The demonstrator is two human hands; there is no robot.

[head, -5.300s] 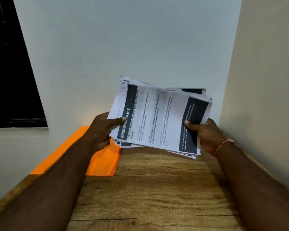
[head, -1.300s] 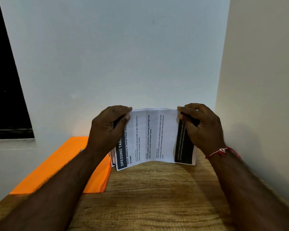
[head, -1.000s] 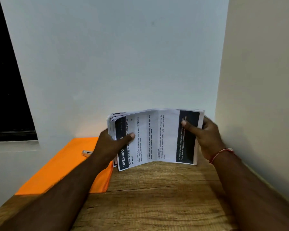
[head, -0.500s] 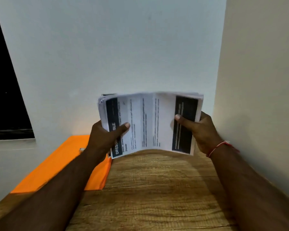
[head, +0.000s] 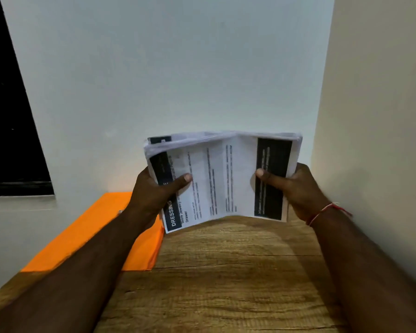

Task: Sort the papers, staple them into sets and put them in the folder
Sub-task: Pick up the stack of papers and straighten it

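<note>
Grips of left hand [head: 154, 194] and right hand [head: 299, 188] clasp the papers [head: 216, 179]; forearm [head: 99, 258] overlaps folder [head: 82, 239].

dim rm, blurred print, wide-angle warp

- The back wall [head: 178, 80] closes the far edge of the table [head: 226, 272]; the side wall [head: 375, 116] runs close along its right.
- The stack of papers [head: 216, 179], gripped at its 2 ends by the left hand [head: 151, 195] and right hand [head: 298, 188], blocks the far middle.
- The orange folder [head: 87, 239] lies flat on the left, partly under the left forearm.
- Bare wood shows between the 2 forearms, nearer than the papers.
</note>
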